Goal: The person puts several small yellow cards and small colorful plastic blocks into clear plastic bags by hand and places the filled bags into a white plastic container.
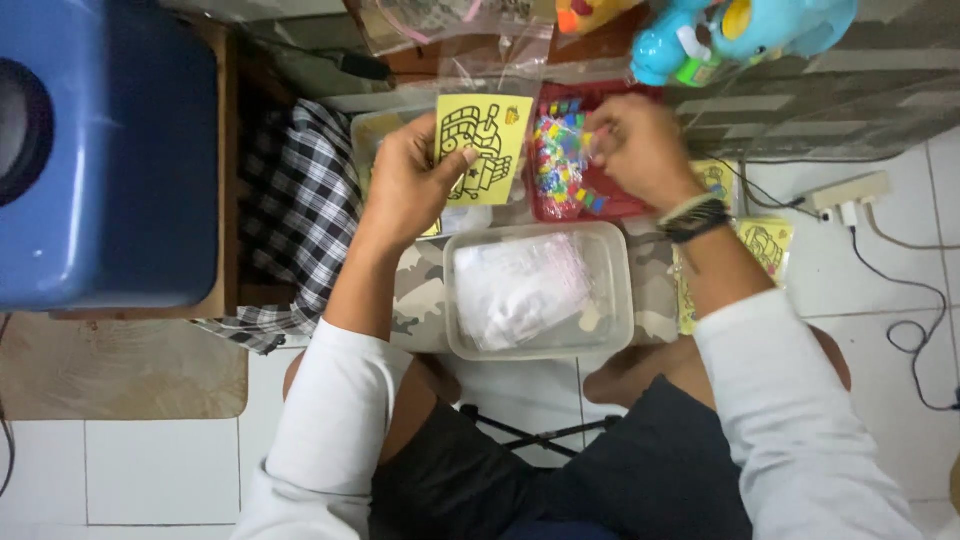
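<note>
Nearest, a clear tub (600, 335) of plastic bags sits below the left hand (405, 185), its grip pinching a yellow picture card (490, 150), while the right hand (640, 150), grip clenched on something unseen, hovers over the red tray (620, 205), where a nudge might scatter beads (560, 165).

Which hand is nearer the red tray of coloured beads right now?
Right. The right hand is over the red tray; the left hand holds the yellow card beside it.
</note>
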